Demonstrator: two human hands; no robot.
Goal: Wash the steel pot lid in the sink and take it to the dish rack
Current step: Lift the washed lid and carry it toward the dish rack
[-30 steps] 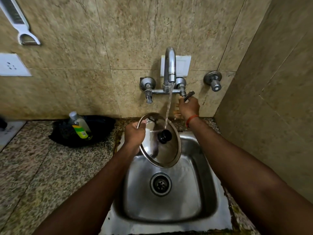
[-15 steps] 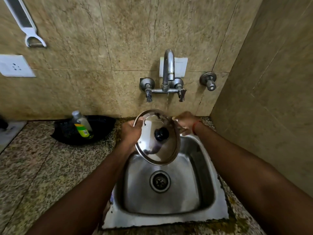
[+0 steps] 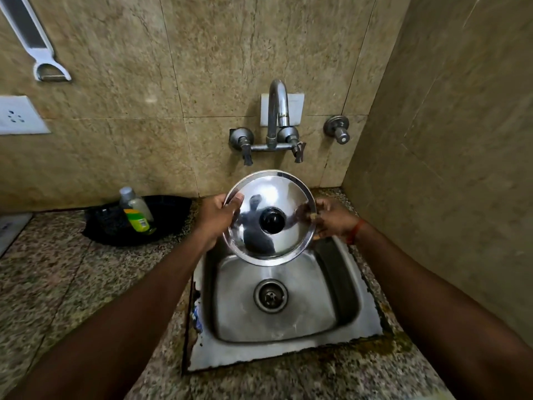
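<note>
The round steel pot lid (image 3: 284, 197) with a black knob (image 3: 272, 220) is held up over the back of the steel sink (image 3: 277, 345), its top facing me. My left hand (image 3: 216, 217) grips its left rim, thumb on the top face. Opposite it, my right hand (image 3: 334, 219) holds the right rim with the fingers. No water runs from the tap (image 3: 278, 116). No dish rack is in view.
A clear bottle with a green label (image 3: 135, 210) lies in a black pan (image 3: 170, 215) on the granite counter left of the sink. Tiled walls close in behind and to the right. A white peeler (image 3: 43, 57) hangs top left, above a socket (image 3: 17, 116).
My right hand left the tap handle and took the lid's right rim. The water stream stopped. The lid turned from tilted edge-on to facing me.
</note>
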